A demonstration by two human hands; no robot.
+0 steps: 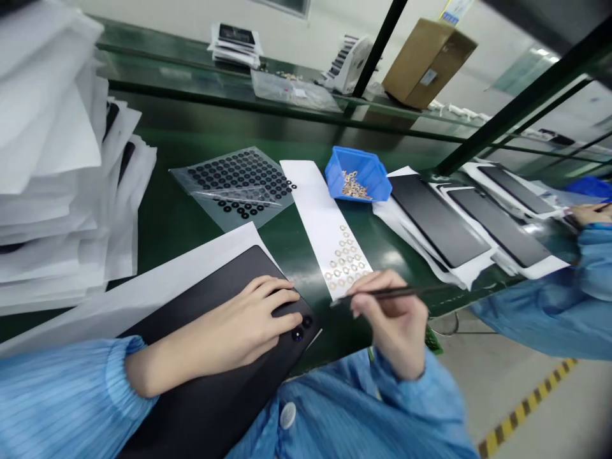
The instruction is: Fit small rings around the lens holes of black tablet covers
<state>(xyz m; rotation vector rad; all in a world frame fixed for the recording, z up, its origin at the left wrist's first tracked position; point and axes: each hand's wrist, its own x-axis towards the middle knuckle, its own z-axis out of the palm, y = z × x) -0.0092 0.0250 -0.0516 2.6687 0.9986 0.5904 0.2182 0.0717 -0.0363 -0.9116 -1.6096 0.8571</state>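
Far L of frame: 1 tall stack of white sheets (48, 191), dark edges poking out, uneven R side. Lower L to btm ctr: 1 dark panel (210, 287) on a white sheet (239, 242), w/ 2 round lenses (297, 334) at its R corner. L hand (255, 319) lies flat on it, fingers a bit apart, gripping nothing. Upper ctr-L: 1 clear film (258, 220) w/ black rings (239, 172) in rows, dozens, too many for an exact ct; 2 more by its R edge. Just R: 1 white strip (306, 191), approx. 20 small rings (351, 252) on its lower half, upper half bare. R hand (396, 319), fingers together, clamped on 1 slim dark tool (392, 292), tip at the strip's lower end. Top of strip: 1 blue bin (363, 166) w/ loose rings, ct n/a. Open room btwn sheet & strip, also btwn strip & the 3 R-side panel stacks (437, 220). Far R edge: another person's blue sleeve (595, 255).

Surface (291, 248) is green, glossy. Behind: glass shelf (182, 70) w/ 1 cardboard box (425, 60), upper R; pale wall (167, 19). Lower R: grey floor (459, 382), yellow/black tape (526, 405).
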